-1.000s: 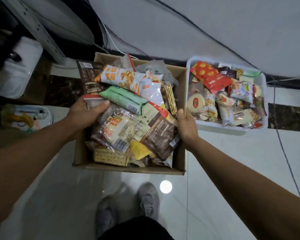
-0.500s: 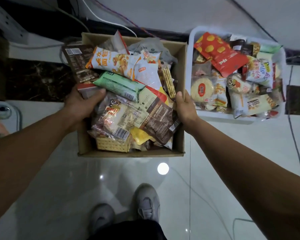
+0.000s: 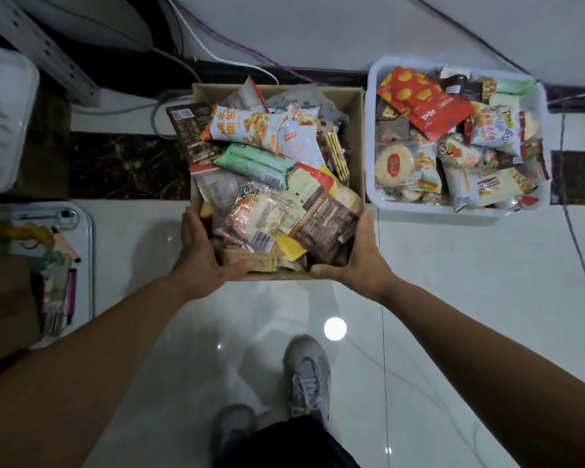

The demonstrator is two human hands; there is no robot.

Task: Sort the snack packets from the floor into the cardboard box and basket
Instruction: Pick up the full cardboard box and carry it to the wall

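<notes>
The cardboard box (image 3: pixel 356 146) sits on the floor, piled high with snack packets: an orange-and-white one (image 3: pixel 250 128), a green one (image 3: pixel 254 163) and a brown one (image 3: pixel 325 224) on top. My left hand (image 3: pixel 203 261) holds its near left corner, fingers along the side wall and thumb across the front edge. My right hand (image 3: pixel 360 265) holds the near right corner the same way. Just right of the box stands the white basket (image 3: pixel 419 210), also full of packets, with a red packet (image 3: pixel 423 99) uppermost.
Cables (image 3: pixel 237 45) run along the wall behind the box. A white bin (image 3: pixel 4 119) and a tray of small items (image 3: pixel 53 265) lie at the left. My shoes (image 3: pixel 308 376) stand on glossy white tiles in front of the box.
Both hands slid from the box's side walls back to its near corners. The box now lies farther from me, level with the basket.
</notes>
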